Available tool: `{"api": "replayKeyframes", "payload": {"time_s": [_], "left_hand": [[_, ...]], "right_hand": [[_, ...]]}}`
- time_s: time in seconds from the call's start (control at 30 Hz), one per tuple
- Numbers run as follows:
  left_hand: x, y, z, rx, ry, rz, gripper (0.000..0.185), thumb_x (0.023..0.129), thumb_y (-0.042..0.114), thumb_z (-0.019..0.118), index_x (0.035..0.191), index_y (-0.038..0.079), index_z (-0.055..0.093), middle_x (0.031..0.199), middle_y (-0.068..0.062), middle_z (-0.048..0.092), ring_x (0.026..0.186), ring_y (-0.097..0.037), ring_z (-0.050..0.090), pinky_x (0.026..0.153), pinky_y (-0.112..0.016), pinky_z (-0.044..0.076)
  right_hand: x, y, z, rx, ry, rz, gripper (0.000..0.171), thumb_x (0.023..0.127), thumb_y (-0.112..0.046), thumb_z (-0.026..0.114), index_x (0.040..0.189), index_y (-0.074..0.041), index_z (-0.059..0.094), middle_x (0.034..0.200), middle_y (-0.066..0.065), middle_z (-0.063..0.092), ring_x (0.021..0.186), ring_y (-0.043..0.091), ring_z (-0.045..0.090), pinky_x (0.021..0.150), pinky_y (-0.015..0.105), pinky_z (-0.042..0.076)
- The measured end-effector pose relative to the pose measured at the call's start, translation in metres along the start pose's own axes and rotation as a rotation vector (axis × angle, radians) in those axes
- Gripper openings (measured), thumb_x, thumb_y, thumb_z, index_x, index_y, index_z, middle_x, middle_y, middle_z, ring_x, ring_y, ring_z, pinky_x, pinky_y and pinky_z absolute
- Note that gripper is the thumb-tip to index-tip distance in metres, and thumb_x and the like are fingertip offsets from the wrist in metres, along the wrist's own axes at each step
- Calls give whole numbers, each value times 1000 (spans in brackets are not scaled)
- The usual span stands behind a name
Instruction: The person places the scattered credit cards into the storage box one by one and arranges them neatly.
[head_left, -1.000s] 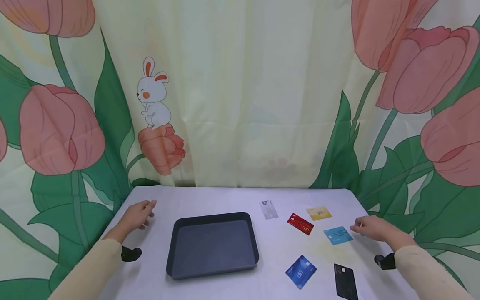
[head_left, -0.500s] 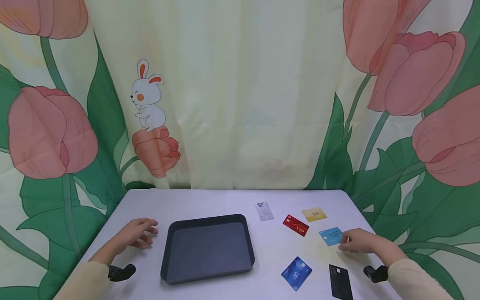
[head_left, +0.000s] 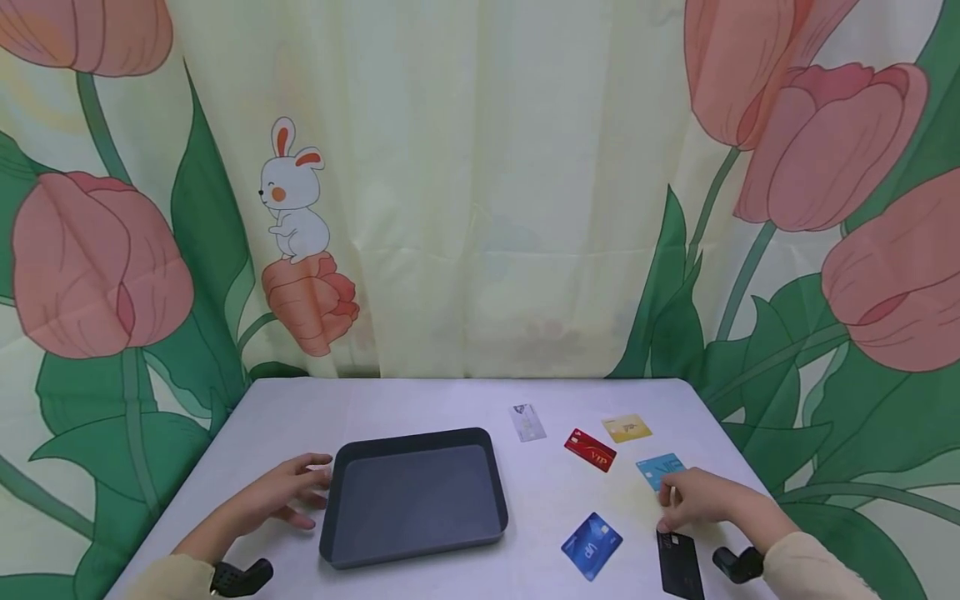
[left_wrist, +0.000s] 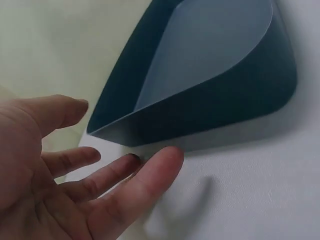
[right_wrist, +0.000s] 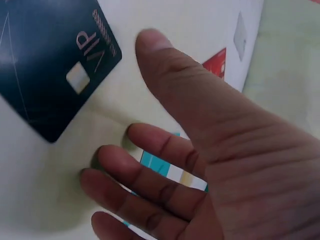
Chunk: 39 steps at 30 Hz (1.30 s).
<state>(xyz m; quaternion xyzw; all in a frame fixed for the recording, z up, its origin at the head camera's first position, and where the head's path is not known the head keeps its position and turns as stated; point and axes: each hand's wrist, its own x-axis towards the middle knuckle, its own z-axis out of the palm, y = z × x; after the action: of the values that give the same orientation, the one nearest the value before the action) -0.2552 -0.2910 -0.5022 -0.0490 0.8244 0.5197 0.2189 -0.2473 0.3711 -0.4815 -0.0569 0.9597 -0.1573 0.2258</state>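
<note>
A dark grey rectangular tray [head_left: 414, 492] lies on the table, left of the cards. Beside its left wall is my left hand [head_left: 273, 500], fingers spread and holding nothing; the left wrist view shows the fingertips close to the tray's outer wall [left_wrist: 235, 105]. My right hand [head_left: 701, 498] hovers just beyond the black card [head_left: 679, 567], thumb apart from the fingers. In the right wrist view the black VIP card [right_wrist: 50, 60] lies in front of the thumb, apart from it. The light blue card [head_left: 657, 468] is partly covered by the right hand.
Several more cards lie flat on the white table [head_left: 420, 404]: a dark blue one [head_left: 592, 546], a red one [head_left: 590, 450], a yellow one [head_left: 627, 428] and a silver one [head_left: 528, 422]. A curtain with printed tulips [head_left: 480, 208] hangs behind the table.
My right hand has moved left and nearer, from beside the light blue card to the black card. The left hand has come down and right to the tray's side, its fingers spreading.
</note>
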Motion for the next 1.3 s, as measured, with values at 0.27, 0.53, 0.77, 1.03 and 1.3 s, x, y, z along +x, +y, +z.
{"api": "replayKeyframes", "payload": {"time_s": [0.27, 0.53, 0.77, 1.03, 1.3], "left_hand": [[0, 0, 4, -53, -43, 23, 69, 102, 20, 65, 156, -1, 30, 126, -19, 65, 101, -27, 70, 73, -45, 63], [4, -1, 6, -87, -47, 23, 69, 99, 11, 66, 157, 0, 29, 125, -20, 65, 102, -27, 70, 76, -44, 63], [6, 2, 10, -80, -39, 21, 68, 100, 10, 65, 157, 0, 30, 125, -20, 65, 101, -28, 70, 76, -44, 63], [9, 4, 13, -77, -4, -1, 65, 99, 8, 65, 155, 2, 33, 123, -19, 65, 98, -26, 70, 74, -43, 63], [8, 3, 16, -72, 5, 2, 64, 99, 5, 63, 155, 2, 33, 123, -20, 64, 98, -26, 70, 73, -43, 63]], "right_hand": [[-4, -15, 3, -49, 12, 27, 48, 71, -40, 95, 99, -15, 63, 83, 3, 58, 78, 20, 54, 72, 39, 48], [-9, -28, 15, -28, -6, 14, 55, 64, -39, 99, 98, -17, 62, 83, 4, 58, 78, 20, 54, 70, 39, 47], [-12, -33, 23, -8, -28, 25, 54, 66, -14, 98, 100, -14, 57, 82, 6, 57, 76, 23, 55, 68, 40, 51], [-11, -26, 29, 22, -8, 5, 47, 68, -10, 96, 94, -15, 57, 82, 4, 58, 76, 23, 54, 70, 40, 52], [-13, -25, 25, 56, 10, -8, 37, 72, -9, 93, 84, -16, 60, 76, 4, 58, 73, 20, 54, 67, 36, 44]]}}
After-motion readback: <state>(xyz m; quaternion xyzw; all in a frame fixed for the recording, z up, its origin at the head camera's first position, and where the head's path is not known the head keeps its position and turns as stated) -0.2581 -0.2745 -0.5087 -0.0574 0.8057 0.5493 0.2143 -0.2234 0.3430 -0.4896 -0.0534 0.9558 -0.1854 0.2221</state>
